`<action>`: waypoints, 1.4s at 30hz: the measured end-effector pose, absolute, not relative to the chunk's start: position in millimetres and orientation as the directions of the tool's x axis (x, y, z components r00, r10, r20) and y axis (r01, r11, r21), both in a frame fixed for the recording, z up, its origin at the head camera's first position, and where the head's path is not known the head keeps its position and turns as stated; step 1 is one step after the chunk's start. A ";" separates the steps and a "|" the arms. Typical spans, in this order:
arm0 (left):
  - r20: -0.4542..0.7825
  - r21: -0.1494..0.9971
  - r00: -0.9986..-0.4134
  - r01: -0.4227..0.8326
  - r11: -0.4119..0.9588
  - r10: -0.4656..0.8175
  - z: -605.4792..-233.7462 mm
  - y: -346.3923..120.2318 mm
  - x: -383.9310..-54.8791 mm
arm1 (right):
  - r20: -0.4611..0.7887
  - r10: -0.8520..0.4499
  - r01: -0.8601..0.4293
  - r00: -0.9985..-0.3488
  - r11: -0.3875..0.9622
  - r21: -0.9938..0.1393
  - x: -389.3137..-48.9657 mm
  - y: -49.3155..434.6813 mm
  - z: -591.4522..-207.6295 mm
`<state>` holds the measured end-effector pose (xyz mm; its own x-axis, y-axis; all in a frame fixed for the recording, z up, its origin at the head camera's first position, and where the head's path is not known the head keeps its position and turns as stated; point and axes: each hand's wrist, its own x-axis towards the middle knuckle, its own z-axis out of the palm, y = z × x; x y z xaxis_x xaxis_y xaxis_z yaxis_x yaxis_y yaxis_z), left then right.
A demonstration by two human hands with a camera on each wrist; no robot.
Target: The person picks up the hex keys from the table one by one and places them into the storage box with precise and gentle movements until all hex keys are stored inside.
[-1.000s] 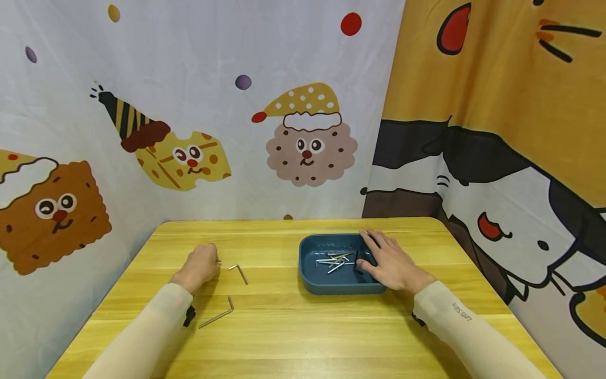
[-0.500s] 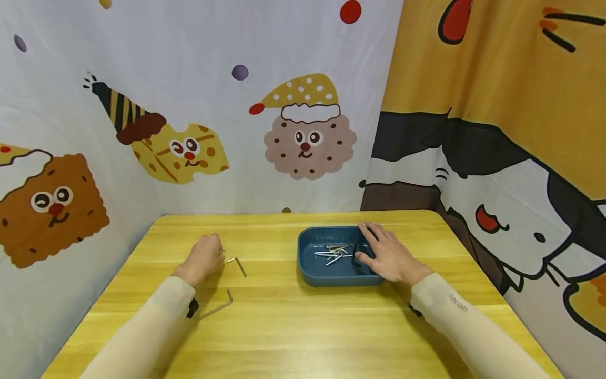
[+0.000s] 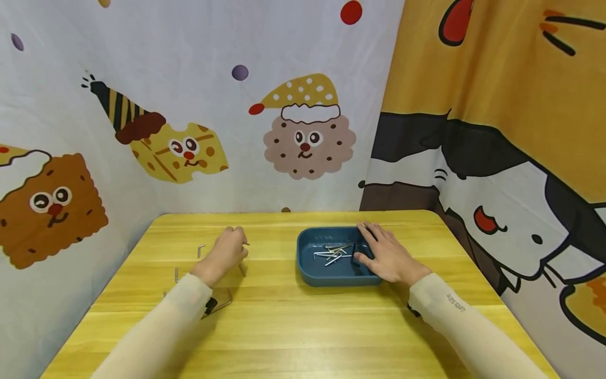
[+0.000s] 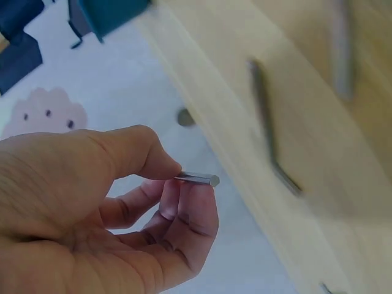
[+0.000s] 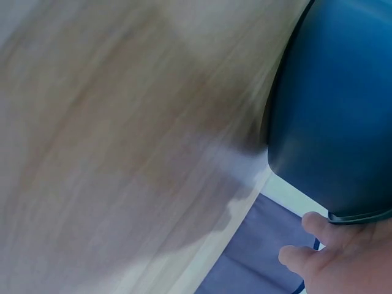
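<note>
In the left wrist view, my left hand (image 4: pixel 104 202) pinches a silver Allen key (image 4: pixel 197 178) between thumb and fingertips; only its short hexagonal end shows. The head view has this left hand (image 3: pixel 222 257) just above the left part of the table, over one Allen key (image 3: pixel 242 270) that it partly hides. My right hand (image 3: pixel 390 255) rests across the right end of a dark blue tray (image 3: pixel 338 281), fingers spread over the rim and thumb inside. Several Allen keys (image 3: pixel 333 256) lie in a loose pile in the tray.
More Allen keys lie on the wooden table (image 3: pixel 303 337): one bent key (image 3: pixel 200 251) behind the left wrist, another key (image 3: pixel 177 275) left of the sleeve, and a larger key (image 3: pixel 230 299) partly under the forearm. A patterned curtain (image 3: pixel 199 95) hangs along the table's back edge.
My left hand has moved right and lifted with the Allen key pinched in it, uncovering small keys at the left. The right hand stays on the tray. The head view tilted slightly down.
</note>
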<state>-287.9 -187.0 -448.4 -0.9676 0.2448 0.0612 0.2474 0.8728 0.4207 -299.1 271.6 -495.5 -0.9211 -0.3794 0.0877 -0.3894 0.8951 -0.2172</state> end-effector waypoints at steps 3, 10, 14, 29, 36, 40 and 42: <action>0.067 0.420 -0.961 0.272 0.866 0.269 -446.2 -171.8 -288.6 | 0.090 -0.379 -0.390 -0.921 0.894 -0.220 -298.2 271.6 -497.4; 0.068 0.395 -0.947 0.315 0.863 0.314 -433.4 -140.1 -293.3 | 0.100 -0.375 -0.388 -0.922 0.893 -0.228 -299.7 272.9 -494.1; 0.068 0.396 -0.941 0.331 0.856 0.333 -426.1 -124.1 -295.3 | 0.107 -0.379 -0.393 -0.919 0.893 -0.218 -301.5 274.5 -491.6; 0.115 0.373 -0.886 0.457 0.808 0.449 -408.4 -78.1 -306.9 | 0.096 -0.376 -0.388 -0.922 0.895 -0.222 -300.6 272.3 -494.3; 0.087 0.355 -0.870 0.481 0.801 0.484 -405.2 -58.4 -311.1 | 0.102 -0.378 -0.392 -0.920 0.890 -0.234 -299.7 270.9 -495.6; 0.083 0.355 -0.855 0.505 0.787 0.511 -405.1 -51.6 -312.1 | 0.099 -0.378 -0.391 -0.920 0.891 -0.229 -299.6 270.8 -496.3; 0.078 0.360 -0.851 0.510 0.782 0.519 -405.2 -48.9 -312.9 | 0.096 -0.375 -0.387 -0.922 0.894 -0.225 -299.2 271.3 -497.0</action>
<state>-312.9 -48.9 -405.2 -0.8512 0.5190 0.0783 0.5097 0.7815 0.3598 -299.2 271.3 -497.0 -0.9220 -0.3753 0.0957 -0.3873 0.8941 -0.2248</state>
